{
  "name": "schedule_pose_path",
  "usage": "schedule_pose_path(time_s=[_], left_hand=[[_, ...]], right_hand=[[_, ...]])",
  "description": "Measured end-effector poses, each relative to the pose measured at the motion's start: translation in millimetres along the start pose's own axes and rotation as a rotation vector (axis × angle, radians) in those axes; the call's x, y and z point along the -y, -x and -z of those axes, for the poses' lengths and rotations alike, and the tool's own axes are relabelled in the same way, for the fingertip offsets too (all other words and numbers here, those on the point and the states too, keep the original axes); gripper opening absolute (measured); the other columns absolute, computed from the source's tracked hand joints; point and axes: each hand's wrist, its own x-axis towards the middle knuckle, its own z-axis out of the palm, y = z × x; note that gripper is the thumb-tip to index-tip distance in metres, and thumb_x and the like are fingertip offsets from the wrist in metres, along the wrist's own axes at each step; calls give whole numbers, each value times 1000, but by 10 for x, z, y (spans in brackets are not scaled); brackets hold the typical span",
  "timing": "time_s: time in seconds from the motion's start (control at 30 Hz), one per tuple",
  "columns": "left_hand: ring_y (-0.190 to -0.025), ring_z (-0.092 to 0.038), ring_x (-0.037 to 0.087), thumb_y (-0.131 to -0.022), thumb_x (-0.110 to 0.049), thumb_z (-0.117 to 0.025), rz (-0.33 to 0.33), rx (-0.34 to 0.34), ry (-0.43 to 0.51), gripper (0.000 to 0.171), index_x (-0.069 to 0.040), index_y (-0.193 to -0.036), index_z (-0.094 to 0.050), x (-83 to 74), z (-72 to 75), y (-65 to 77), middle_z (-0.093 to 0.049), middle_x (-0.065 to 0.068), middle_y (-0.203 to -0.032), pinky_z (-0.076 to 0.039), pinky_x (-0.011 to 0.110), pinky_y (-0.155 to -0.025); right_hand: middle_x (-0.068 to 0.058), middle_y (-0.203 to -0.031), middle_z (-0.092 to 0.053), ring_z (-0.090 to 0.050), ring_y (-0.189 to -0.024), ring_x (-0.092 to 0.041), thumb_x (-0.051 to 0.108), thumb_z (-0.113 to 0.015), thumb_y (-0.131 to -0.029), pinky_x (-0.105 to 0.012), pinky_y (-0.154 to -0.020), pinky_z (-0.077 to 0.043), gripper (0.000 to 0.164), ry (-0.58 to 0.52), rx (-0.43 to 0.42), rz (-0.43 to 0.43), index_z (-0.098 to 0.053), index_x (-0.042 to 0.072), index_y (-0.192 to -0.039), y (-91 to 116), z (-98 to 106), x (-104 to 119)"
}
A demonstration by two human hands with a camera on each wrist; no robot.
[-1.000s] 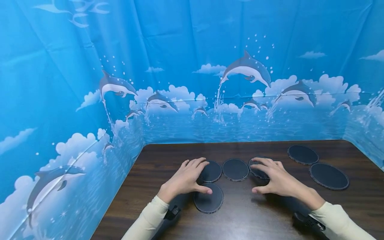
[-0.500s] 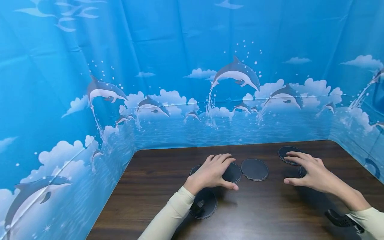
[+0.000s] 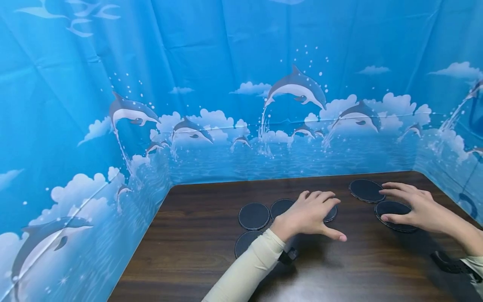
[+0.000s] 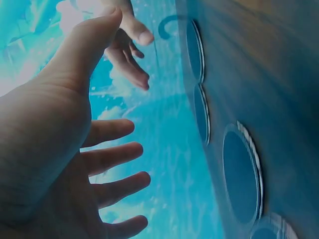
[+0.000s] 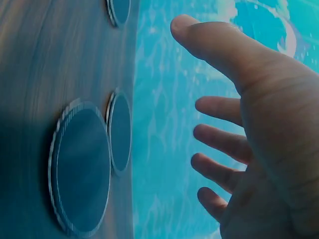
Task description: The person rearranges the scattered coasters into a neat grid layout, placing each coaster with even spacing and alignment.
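Note:
Several round black coasters with stitched-looking rims lie flat on a dark wooden table. My left hand hovers over the left group, fingers spread and holding nothing. It partly covers a middle coaster and one at its fingertips. Behind its wrist lie a fully visible coaster and a coaster half hidden by the sleeve. Over at the right, my right hand hangs above a near coaster, its fingers apart and empty. A far coaster touches or nearly touches that one.
Blue cloth printed with dolphins hangs behind the table and along both sides. Bare wood shows between the two coaster groups and along the front. A dark wrist camera sits under the right wrist.
Both hands have moved to the right above the table, the left one passing along the row of coasters. The head view has turned slightly right. The coasters appear to stay in place.

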Motion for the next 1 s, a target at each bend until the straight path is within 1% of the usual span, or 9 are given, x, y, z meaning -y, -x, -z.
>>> schedule_pose_path(time_s=[0.07, 0.23, 0.3, 0.4, 0.57, 0.73, 0.8, 0.9, 1.0], left_hand=[[-147, -26, 10, -80, -86, -55, -1, 16, 21, 100, -31, -161, -32, -96, -29, -131, -24, -13, -163, -23, 45, -118], [-147, -24, 6, -81, -84, -57, 15, 41, 74, 98, -35, -161, -30, -236, -179, -371, -23, -18, -162, -25, 43, -116], [-147, -24, 6, -81, -83, -58, 18, 49, 95, 97, -35, -161, -30, -274, -260, -437, -24, -17, -162, -26, 43, -116], [-146, -26, 7, -82, -82, -59, 24, 51, 115, 96, -33, -160, -32, -314, -376, -524, -26, -15, -162, -27, 44, -115], [-145, -28, 8, -83, -79, -60, 34, 49, 123, 93, -33, -159, -36, -377, -471, -699, -29, -15, -161, -27, 43, -115], [-143, -31, 8, -83, -78, -61, 34, 37, 116, 90, -32, -158, -39, -543, -435, -938, -30, -16, -159, -29, 43, -113], [-142, -31, 8, -82, -80, -61, 48, 39, 95, 91, -33, -158, -39, -633, -420, -1054, -30, -17, -158, -28, 43, -114], [-142, -30, 9, -80, -83, -59, 81, 52, 38, 92, -36, -157, -39, -761, -427, -1224, -29, -18, -157, -25, 44, -115], [-142, -28, 10, -79, -84, -58, 119, 65, -4, 92, -37, -156, -40, -831, -470, -1335, -27, -17, -158, -22, 45, -115]], right_hand=[[-28, -140, -46, -39, -124, -55, 38, -89, -79, -73, -83, -27, 68, 12, 17, -26, -65, -1, -130, 32, 19, -102], [-32, -142, -43, -37, -125, -59, 38, -84, -86, -74, -82, -37, 70, -68, 93, -145, -59, -5, -135, 144, 65, -413], [-35, -142, -40, -35, -125, -62, 37, -82, -88, -76, -83, -37, 74, -103, 117, -198, -54, -8, -138, 225, 84, -545], [-38, -140, -39, -34, -124, -64, 38, -81, -88, -76, -84, -37, 78, -110, 142, -247, -50, -11, -139, 334, 105, -713], [-42, -139, -39, -34, -122, -64, 39, -81, -88, -76, -85, -38, 79, -108, 186, -266, -49, -15, -138, 365, 130, -856], [-44, -137, -38, -35, -121, -65, 39, -83, -86, -77, -85, -38, 82, -96, 209, -287, -50, -16, -136, 349, 146, -884], [-44, -137, -37, -36, -120, -66, 39, -84, -84, -77, -85, -39, 83, -82, 217, -294, -50, -16, -136, 359, 152, -891], [-43, -136, -37, -37, -119, -65, 36, -84, -83, -75, -83, -40, 82, -80, 226, -271, -50, -17, -135, 389, 160, -911], [-41, -136, -38, -39, -119, -63, 36, -84, -82, -74, -82, -41, 82, -68, 239, -252, -51, -17, -135, 395, 124, -917]])
